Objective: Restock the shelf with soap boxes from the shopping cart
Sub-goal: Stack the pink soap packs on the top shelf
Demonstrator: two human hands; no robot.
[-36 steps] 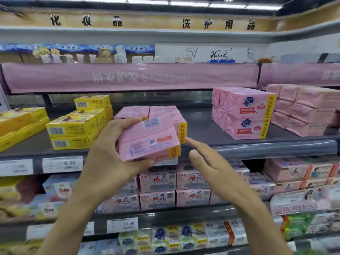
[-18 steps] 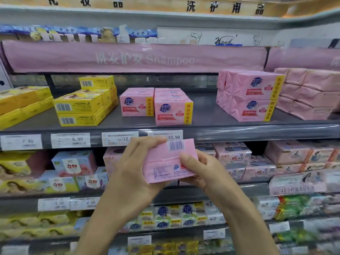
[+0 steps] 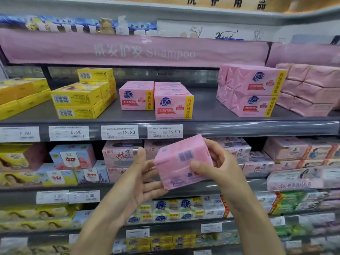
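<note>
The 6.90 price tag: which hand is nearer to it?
Left. The left hand is below and right of the 6.90 price tag, its fingers open beside the pink soap pack. The right hand grips that pack farther to the right.

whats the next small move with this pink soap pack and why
Probably rotate the pink soap pack so its logo face points outward before lifting it. The right hand grips it, the left hand lies open beneath, its barcode side faces the camera, while the matching packs on the shelf stand logo-forward.
</note>
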